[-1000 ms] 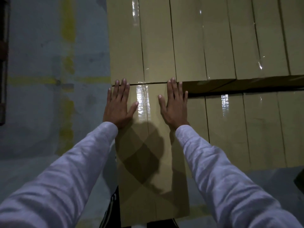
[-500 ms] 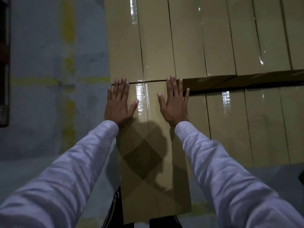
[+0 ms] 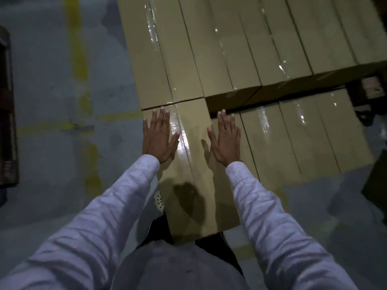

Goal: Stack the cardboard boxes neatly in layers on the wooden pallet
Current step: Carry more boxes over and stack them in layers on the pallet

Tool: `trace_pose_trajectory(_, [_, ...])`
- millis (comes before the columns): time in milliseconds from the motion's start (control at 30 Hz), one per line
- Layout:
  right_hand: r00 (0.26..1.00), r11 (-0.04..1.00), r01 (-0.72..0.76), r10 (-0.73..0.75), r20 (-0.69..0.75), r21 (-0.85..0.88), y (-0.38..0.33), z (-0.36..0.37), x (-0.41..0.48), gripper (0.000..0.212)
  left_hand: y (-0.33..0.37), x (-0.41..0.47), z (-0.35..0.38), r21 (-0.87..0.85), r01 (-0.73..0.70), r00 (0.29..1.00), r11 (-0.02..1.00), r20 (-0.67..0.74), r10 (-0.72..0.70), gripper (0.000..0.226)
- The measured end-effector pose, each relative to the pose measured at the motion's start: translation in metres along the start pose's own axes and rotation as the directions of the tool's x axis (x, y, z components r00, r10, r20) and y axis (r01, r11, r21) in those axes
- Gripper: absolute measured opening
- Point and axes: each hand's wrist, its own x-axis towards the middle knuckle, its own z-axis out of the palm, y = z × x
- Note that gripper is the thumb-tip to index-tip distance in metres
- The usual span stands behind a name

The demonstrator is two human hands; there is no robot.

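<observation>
Your left hand (image 3: 159, 136) lies flat on the cardboard box (image 3: 194, 174) and your right hand (image 3: 226, 141) over its right edge, fingers straight, gripping nothing. The box sits at the near left corner of the stacked boxes (image 3: 230, 49), far end touching the upper row, near end jutting toward you.

The concrete floor (image 3: 48, 84) under me was grey, mottled and dimly lit. A worn yellow painted stripe (image 3: 78, 51) ran away from me across it. A fainter yellow cross stripe (image 3: 52, 127) cut it at a right angle, and the paint was chipped where the two met. At the left edge of my view stood a dark reddish-brown frame (image 3: 7, 114), too dim for me to name. A dark shape (image 3: 377, 185) sat at the far right edge. Close to me, a white piece dotted with dark holes (image 3: 159, 200) showed just above my black trouser leg (image 3: 157, 231).
</observation>
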Motion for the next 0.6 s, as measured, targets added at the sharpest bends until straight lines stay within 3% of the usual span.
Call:
trace_pose_trajectory(200, [0.993,0.995,-0.065,0.072,-0.090,0.076,0.010,-0.051,-0.102,0.071,0.061,-0.085,-0.026,-0.211,-0.053,0.998,0.976,0.013,0.057,0.067])
trace_pose_trajectory(333, [0.989,0.987,-0.043,0.064,-0.134,0.155,0.026,-0.087,-0.179,0.058,0.099,-0.135,-0.043,-0.316,-0.122,0.992,0.941,-0.021,0.121,0.052])
trace_pose_trajectory(600, [0.938,0.958,-0.017,0.114,-0.326,0.285,0.119,-0.133,-0.331,0.048,0.196,-0.233,-0.037,-0.353,-0.325,0.945,0.877,-0.079,0.318,0.039])
